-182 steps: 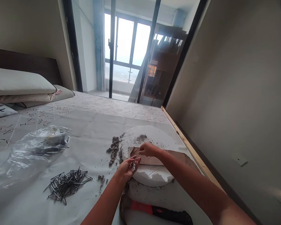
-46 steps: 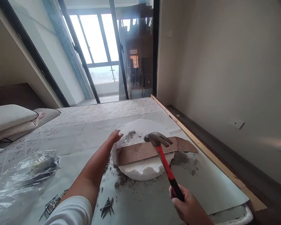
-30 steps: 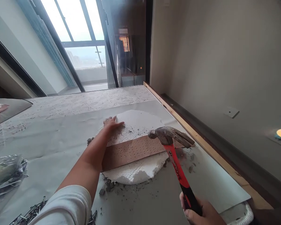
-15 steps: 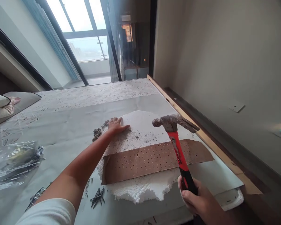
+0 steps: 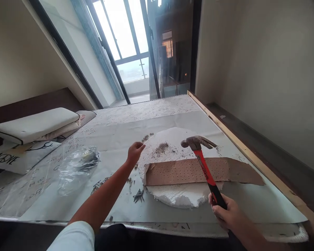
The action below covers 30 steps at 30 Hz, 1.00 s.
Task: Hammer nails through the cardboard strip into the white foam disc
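Observation:
My right hand (image 5: 229, 212) is wrapped round the black grip of a claw hammer (image 5: 205, 167) with a red and black handle. The hammer's head points up, over the perforated brown cardboard strip (image 5: 178, 172). That strip lies across a round white foam board (image 5: 170, 136) with a ragged near edge. Grey grit (image 5: 162, 148) is scattered on the foam behind the strip. At the foam's left edge is my left hand (image 5: 136, 152), its fingers drawn together; whether anything is in them is hidden. Grey crumbs (image 5: 148, 136) lie just beyond it.
A small pile of nails (image 5: 138, 196) lies left of the foam, with more nails (image 5: 101, 184) beside my forearm. A clear plastic bag (image 5: 78, 167) is further left, near pillows (image 5: 39, 123). A wooden rail (image 5: 225, 130) runs along the bed's right side.
My left hand has gone from spread flat on the foam to closed at its left edge. The view has shifted, showing more of the bed's left side. My right hand still holds the hammer.

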Tool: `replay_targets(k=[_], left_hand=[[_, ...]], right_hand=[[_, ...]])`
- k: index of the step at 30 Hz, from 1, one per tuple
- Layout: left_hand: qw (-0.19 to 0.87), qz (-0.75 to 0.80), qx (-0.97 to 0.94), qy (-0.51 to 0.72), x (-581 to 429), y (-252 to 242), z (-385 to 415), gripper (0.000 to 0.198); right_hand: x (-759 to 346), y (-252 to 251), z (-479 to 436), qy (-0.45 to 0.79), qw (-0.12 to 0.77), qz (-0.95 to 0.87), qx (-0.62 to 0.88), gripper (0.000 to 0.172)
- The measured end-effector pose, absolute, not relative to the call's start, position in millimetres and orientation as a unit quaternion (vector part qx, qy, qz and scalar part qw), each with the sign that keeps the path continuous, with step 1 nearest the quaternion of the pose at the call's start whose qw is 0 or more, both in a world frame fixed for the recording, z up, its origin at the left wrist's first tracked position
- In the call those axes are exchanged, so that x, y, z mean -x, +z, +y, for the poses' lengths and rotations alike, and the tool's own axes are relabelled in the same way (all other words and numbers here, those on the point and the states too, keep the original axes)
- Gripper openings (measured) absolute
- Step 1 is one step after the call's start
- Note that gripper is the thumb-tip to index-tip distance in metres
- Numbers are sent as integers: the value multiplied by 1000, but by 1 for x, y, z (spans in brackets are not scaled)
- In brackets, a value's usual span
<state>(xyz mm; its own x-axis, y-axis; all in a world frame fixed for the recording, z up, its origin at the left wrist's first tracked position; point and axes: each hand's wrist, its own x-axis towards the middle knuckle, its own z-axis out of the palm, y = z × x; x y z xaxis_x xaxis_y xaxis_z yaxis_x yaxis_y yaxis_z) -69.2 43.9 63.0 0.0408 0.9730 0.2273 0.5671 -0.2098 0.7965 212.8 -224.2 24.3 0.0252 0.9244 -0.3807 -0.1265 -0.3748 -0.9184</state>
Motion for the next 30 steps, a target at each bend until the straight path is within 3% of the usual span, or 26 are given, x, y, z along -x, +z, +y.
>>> replay_targets(k=[3,7,9,12,15,19,27,30], left_hand=[[334,596,-601,414,113,41,-30,33],[411,639,-560,330,152,3,-95,32],[370,662,-600,255,161,-8,-108,24],[225,658,-709,117,163,-14,-114,10],[126,616,-777,7,155,-14,-116,21],[78,579,-807,-81,142,-17,-117,24],[70,567,-819,-63,140,-18,-110,25],[85,587,-805,32,141,-4,-113,28]], right_hand=[[-212,22,-232,630,436,-348,540,16],[-206,19,-241,660,445,-337,503,17],[-201,18,-245,667,453,-332,489,17],[-192,16,-249,673,465,-326,474,16],[-186,16,-251,677,469,-321,467,17],[-185,18,-252,675,461,-322,477,19],[-190,19,-252,665,468,-315,489,19],[-195,18,-251,670,461,-318,487,21]])
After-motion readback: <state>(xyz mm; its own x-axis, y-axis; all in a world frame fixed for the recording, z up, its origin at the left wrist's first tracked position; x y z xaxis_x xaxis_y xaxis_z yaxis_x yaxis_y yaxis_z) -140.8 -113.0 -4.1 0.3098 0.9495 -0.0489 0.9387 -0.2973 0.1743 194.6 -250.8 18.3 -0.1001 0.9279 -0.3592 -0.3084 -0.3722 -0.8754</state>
